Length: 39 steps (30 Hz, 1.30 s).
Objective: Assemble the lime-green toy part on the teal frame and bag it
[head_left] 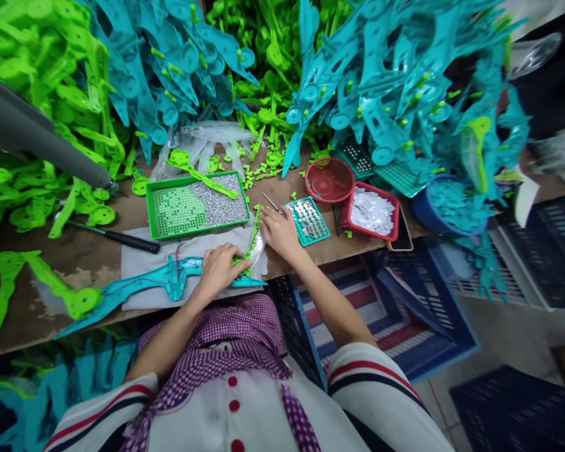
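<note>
A long blue plastic part [144,280] lies across a grey cloth [132,254] at the table's front edge. My left hand [220,271] is closed over its right end, fingers curled down and thumb pointing right. Under that thumb and up to my right hand runs a slim green plastic piece [255,235], with a clear plastic piece [258,251] beside it. My right hand [279,232] is closed at the upper end of the green piece, fingertips bent over it. A thin metal rod [270,201] sticks out by the right fingers; whether they hold it is unclear.
Behind the cloth stands a green tray [151,220] of small metal parts. To the right are a teal tray [316,237] of round metal pieces, a red bowl [329,181] and a red basket [394,229] of white pieces. A black-handled screwdriver [132,241] lies left. Blue and green parts tower behind.
</note>
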### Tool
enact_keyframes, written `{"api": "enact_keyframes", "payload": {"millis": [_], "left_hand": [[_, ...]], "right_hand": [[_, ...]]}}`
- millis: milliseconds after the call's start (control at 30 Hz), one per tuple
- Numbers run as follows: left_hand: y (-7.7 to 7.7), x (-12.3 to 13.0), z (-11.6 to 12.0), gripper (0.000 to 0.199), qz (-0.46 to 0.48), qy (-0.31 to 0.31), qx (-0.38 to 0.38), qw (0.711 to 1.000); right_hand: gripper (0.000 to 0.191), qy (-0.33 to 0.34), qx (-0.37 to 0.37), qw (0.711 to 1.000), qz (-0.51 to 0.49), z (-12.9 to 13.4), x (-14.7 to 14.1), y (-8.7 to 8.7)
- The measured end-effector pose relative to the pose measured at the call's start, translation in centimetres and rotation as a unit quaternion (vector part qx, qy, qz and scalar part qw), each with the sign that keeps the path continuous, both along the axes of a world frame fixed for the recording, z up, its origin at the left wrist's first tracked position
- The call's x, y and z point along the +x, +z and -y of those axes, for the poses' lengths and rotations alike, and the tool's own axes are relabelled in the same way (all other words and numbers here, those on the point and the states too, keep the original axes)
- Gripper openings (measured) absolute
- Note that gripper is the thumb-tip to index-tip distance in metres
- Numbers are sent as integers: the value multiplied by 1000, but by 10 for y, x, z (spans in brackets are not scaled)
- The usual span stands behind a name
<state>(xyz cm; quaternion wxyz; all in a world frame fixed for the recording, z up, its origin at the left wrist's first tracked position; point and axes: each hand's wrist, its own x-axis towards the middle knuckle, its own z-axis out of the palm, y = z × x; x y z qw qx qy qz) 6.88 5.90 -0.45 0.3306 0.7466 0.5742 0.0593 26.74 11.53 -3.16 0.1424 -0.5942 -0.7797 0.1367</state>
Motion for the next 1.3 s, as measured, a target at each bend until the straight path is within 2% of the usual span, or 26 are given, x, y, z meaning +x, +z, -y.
{"api": "enact_keyframes", "payload": {"millis": [133,200,333,400,467,533,667,767,933,1133,1300], "left_hand": [[1,-1,2,17,6,-11,5,1000],[1,-1,4,16,6,-15,8,1000],[1,-1,5,15,6,-20,-1,1000],[3,0,3,14,9,-25,-8,1000],[4,1,2,15,9,-25,-13,1000],[5,1,0,17,6,-23,-18,1000],[2,2,0,20,9,-30,-16,999],[-1,3,1,25,20,-24,-9,999],[-3,6,-2,49,36,-35,-30,998],[-3,6,-10,43,32,-55,-53,997],[-1,6,-9,43,16,-54,-43,998]], "right_hand": [[36,-10,-30,996,-83,5,9,-5],[36,-23,-9,993,-113,-3,14,-1],[37,-66,46,984,-157,-43,16,22],[35,-66,49,985,-152,-64,15,34],[33,-54,47,988,-134,-74,15,40],[33,-27,37,992,-115,-68,17,39],[36,45,-11,997,-69,-29,23,25],[40,65,-29,997,-22,-8,24,15],[41,45,-21,998,32,-1,16,10],[43,-16,-12,1000,13,9,5,2],[43,-34,-32,999,-25,12,7,-5]]}}
